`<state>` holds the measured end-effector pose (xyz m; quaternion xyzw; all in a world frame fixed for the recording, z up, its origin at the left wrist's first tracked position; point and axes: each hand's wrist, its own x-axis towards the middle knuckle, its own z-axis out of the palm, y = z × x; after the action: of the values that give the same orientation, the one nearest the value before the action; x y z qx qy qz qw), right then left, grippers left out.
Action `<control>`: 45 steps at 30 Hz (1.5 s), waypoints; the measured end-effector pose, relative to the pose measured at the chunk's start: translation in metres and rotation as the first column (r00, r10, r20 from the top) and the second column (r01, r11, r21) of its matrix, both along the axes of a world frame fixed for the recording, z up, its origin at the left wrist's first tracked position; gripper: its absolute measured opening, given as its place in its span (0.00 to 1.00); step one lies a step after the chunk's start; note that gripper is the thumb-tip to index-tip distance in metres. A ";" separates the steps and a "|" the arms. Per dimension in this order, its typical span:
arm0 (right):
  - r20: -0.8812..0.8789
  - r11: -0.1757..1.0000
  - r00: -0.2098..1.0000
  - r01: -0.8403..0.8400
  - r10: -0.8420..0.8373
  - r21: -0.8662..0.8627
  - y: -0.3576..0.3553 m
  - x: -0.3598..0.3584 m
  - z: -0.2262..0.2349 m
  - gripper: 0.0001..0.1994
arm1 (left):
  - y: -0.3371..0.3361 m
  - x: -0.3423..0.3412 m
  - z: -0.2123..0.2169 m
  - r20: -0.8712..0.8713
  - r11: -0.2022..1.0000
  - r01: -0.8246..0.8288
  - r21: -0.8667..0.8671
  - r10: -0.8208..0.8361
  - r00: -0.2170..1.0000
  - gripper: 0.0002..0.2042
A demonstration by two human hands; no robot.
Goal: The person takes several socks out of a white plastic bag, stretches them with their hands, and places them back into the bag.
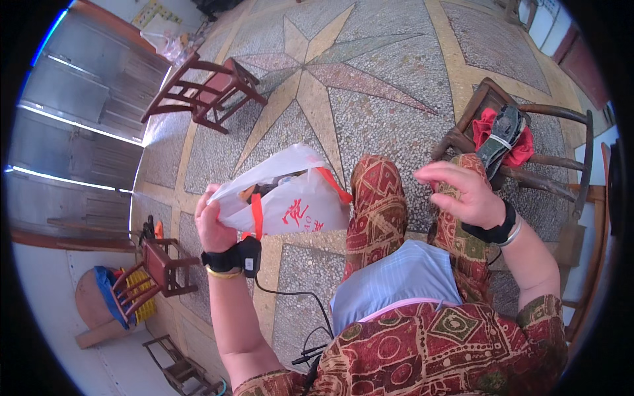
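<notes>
A white plastic bag [294,201] with red printing and orange-red handle strips stands beside my left knee. My left hand [214,221] is closed on its left rim, holding the mouth apart. Some dark and orange items [267,187] show inside; I cannot make out their kind. Above my right knee hovers my right hand [462,191], its fingers loosely curved and the thumb apart, with nothing plainly held. Across my lap lies a light blue cloth [403,277] with a pink edge.
To my right, a wooden chair [568,109] carries a red cloth [485,125] and a dark green bundle [503,135] with a white band. Another wooden chair [221,86] stands ahead left, and a small one [158,264] at left. A black cable [297,292] hangs from my left wrist.
</notes>
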<state>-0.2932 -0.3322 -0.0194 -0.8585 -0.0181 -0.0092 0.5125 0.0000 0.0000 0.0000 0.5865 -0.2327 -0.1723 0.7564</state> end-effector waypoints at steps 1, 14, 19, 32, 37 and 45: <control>0.072 0.999 0.997 0.027 -0.025 -0.026 0.008 0.009 0.005 0.35 | -0.006 -0.002 0.014 0.016 0.997 0.066 -0.035 -0.066 0.998 0.13; 0.318 0.931 0.923 0.293 -0.216 -0.218 0.036 0.092 -0.005 0.19 | -0.069 -0.081 0.130 0.296 0.839 0.513 -0.182 -0.450 0.842 0.14; 0.143 0.760 0.858 0.345 -0.493 0.550 0.020 0.057 0.016 0.11 | -0.067 -0.071 0.133 0.379 0.900 0.431 0.060 -0.420 0.824 0.14; 0.171 0.702 0.688 0.643 -0.705 0.307 0.012 -0.095 0.070 0.09 | -0.124 -0.120 0.143 0.183 0.908 0.418 0.025 -0.415 0.891 0.10; -0.089 0.741 0.741 0.671 -0.666 0.035 0.000 -0.116 0.066 0.07 | -0.162 -0.141 0.137 0.213 0.796 0.577 0.180 -0.605 0.768 0.09; 0.418 0.993 0.902 0.121 -0.107 -0.009 0.056 -0.093 0.078 0.12 | -0.186 -0.165 0.136 0.123 0.723 0.663 0.197 -0.689 0.714 0.09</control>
<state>-0.3864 -0.2758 0.0583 -0.8449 -0.0770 -0.2218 0.4806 -0.1646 -0.1864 0.1360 0.5252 -0.4888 -0.3967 0.5726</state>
